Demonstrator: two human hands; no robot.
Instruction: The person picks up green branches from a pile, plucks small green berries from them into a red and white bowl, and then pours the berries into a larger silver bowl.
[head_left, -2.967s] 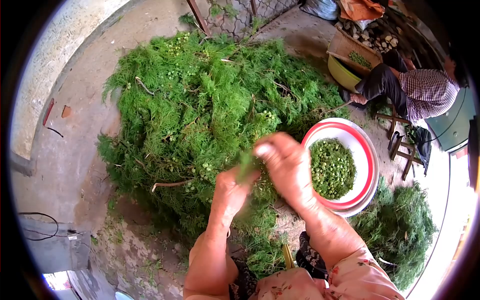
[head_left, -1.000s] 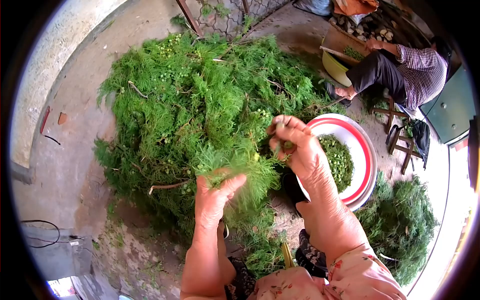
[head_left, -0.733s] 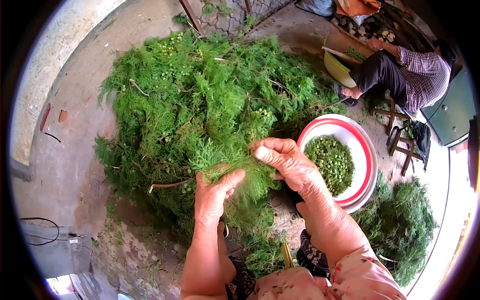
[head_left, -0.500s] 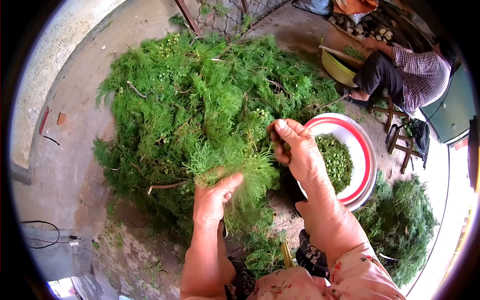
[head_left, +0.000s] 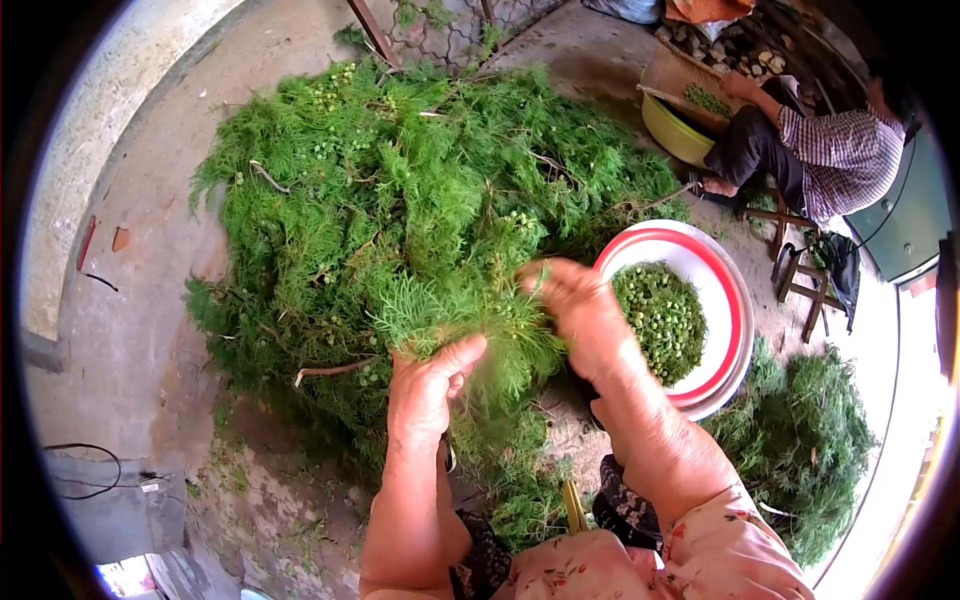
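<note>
My left hand is closed round the base of a feathery evergreen sprig, thumb on top, its fine green tips fanning out to the right. At the sprig's right side my right hand is smeared by motion, its fingertips among the outer greenery. Behind both hands lies a large heap of cut evergreen branches with small pale green cones and bare woody stems. Right of my right hand stands a white basin with a red band, holding a pile of small green cones and leafy bits.
A second bunch of branches lies on the floor at the right. At the upper right a person sits beside a yellow-green basin with a woven tray. Wooden stools stand behind my basin.
My right hand has moved left and slightly down, away from the basin's edge to the sprig, uncovering more of the cones. My left hand keeps its hold in nearly the same place.
</note>
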